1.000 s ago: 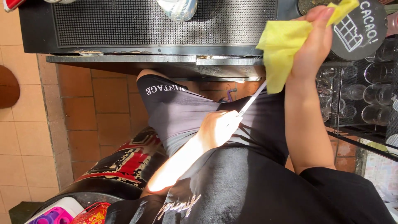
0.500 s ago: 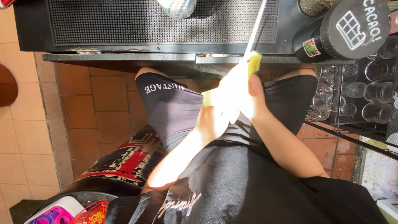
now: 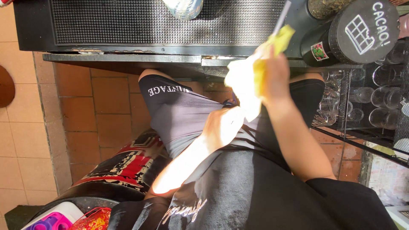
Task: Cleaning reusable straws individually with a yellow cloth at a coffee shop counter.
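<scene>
Raised since half a second ago: right hand [image 3: 272,79], lifted from in front of the dark shorts up to the edge of the black counter, carrying with it the crumpled yellow cleaning cloth [image 3: 272,47] and the thin pale straight rod [image 3: 282,17]. Dropped a little lower and nearer the waist: left hand [image 3: 221,127].

Nearest, low in view: black T-shirt with glittery lettering [image 3: 238,191]. Just above it, left forearm slanting up from the lower left, washed out by sunlight; left hand against the shorts [image 3: 183,115], finger position impossible to tell in the glare. Right forearm rising steeply from the sleeve, wrist bent, fingers curled together and clamped on the yellow cloth, the cloth bunched around the lower part of the rod, the rod's free end pointing up over the counter.

Farther out: black ribbed rubber bar mat [image 3: 149,23] on the counter. Right of the raised hand: black cylindrical shaker tin with a round lid [image 3: 358,30]. Beyond, at far right: wire rack of clear drinking glasses [image 3: 375,98].
</scene>
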